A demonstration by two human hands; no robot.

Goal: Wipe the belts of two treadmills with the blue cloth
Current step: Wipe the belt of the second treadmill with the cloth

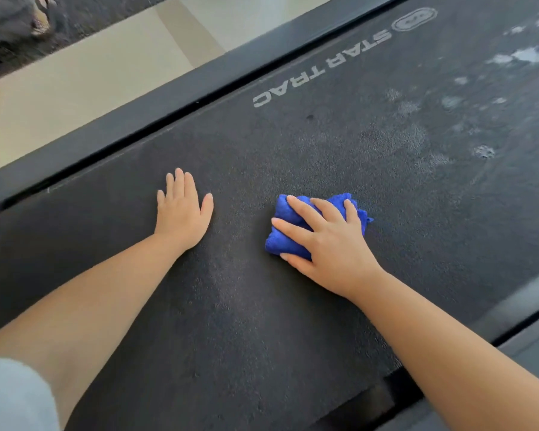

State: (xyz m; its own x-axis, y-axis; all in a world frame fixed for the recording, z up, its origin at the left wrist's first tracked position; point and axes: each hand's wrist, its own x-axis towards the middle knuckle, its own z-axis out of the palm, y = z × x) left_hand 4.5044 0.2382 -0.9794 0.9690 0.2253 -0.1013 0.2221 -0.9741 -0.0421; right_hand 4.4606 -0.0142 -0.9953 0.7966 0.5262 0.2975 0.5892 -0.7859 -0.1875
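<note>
The right hand [327, 241] gripped the bunched blue cloth [285, 241] on the treadmill belt [262, 306]; the left hand [182, 213] lay flat, fingers straight.

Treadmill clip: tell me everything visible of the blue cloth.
The blue cloth is deep royal blue, soft and nubby like microfibre. It is bunched into a thick wad, folds showing at its left end, a loose corner sticking out on the right. It lies on the dark textured belt. The right hand holds it down, fingers spread over its top, thumb against its near edge. The left hand lies flat on the belt, apart from it.
</note>
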